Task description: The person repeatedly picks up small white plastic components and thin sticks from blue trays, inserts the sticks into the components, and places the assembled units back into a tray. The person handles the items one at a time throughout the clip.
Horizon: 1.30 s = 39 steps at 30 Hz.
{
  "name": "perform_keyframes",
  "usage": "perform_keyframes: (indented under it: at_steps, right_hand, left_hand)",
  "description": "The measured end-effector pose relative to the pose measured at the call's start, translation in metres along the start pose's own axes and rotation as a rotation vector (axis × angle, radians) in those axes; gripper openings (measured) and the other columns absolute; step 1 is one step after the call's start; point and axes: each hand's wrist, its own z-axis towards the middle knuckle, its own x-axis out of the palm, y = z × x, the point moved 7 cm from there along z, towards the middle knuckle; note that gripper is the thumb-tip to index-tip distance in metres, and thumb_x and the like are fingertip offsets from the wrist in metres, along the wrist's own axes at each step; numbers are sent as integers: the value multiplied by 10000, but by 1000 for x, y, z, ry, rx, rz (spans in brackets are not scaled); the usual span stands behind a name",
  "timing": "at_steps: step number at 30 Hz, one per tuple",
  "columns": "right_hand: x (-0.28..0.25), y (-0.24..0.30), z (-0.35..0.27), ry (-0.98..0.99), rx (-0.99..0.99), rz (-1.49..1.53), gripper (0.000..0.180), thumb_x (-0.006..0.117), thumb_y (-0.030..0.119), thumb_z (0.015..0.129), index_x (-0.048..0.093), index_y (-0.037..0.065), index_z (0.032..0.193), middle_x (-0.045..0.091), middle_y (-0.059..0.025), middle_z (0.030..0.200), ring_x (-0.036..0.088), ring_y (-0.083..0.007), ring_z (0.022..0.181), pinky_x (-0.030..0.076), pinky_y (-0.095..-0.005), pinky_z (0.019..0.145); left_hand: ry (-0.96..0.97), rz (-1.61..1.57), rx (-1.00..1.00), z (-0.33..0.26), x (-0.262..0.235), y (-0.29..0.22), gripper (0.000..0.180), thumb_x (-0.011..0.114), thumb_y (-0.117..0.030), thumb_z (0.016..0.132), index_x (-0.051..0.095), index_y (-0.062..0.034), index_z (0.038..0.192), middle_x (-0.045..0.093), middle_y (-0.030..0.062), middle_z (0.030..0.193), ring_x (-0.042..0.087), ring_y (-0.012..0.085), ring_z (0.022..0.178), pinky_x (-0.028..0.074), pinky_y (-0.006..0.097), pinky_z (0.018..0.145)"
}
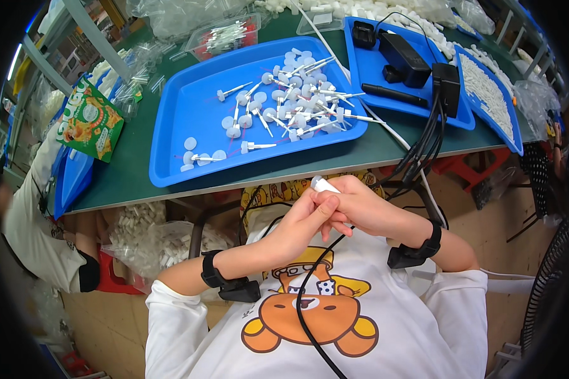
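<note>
Just in front of the table edge, my two hands are pressed together. A short white tube point(323, 184) with a translucent grey end pokes up from between them. The fingers of my right hand point(364, 207) are curled round it. My left hand point(302, 222) is closed against the right one, thumb across the right fingers; what it pinches is hidden. Beyond them lies a large blue tray point(193, 82) holding many thin white sticks with round translucent discs point(303, 95), some loose discs among them.
At right, another blue tray point(449, 117) holds black adapters point(404, 60) and cables; beside it a blue tray has small white pieces point(487, 88). A clear box point(224, 38) of parts sits behind. A green snack packet point(91, 120) lies left, near another person's sleeve point(35, 183).
</note>
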Motion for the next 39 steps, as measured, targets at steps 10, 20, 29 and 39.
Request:
perform_keyframes:
  at_steps: [10, 20, 29, 39]
  right_hand:
    - [-3, 5, 0, 2, 39, -28, 286, 436, 191, 927, 531, -68, 851, 415, 22, 487, 448, -66, 371, 538, -277, 566]
    - [-4, -1, 3, 23, 80, 144, 317, 478, 223, 922, 543, -77, 842, 468, 2, 533, 457, -63, 392, 543, -280, 589]
    - [6, -16, 4, -126, -106, 41, 212, 436, 182, 911, 477, -26, 893, 517, -55, 631, 561, -118, 493, 502, -242, 530]
    - [11, -9, -2, -255, -184, -17, 201, 417, 191, 946, 448, -6, 924, 553, -79, 728, 545, -115, 504, 389, -217, 383]
  left_hand:
    - [-12, -31, 0, 3, 2, -1, 366, 381, -384, 963, 412, -45, 1095, 568, 58, 942, 601, 123, 831, 393, 196, 587]
    - [-59, -105, -117, 0, 2, -6, 384, 376, -410, 959, 445, -48, 1069, 576, 53, 923, 572, 93, 806, 382, 198, 609]
    - [-46, 37, -120, -8, -16, 8, 315, 385, -332, 965, 357, -84, 1157, 547, 49, 873, 619, 143, 739, 369, 192, 560]
    - [-44, 123, -64, -7, -10, -2, 337, 448, -347, 948, 377, -60, 1111, 532, 59, 903, 599, 115, 707, 376, 195, 563]
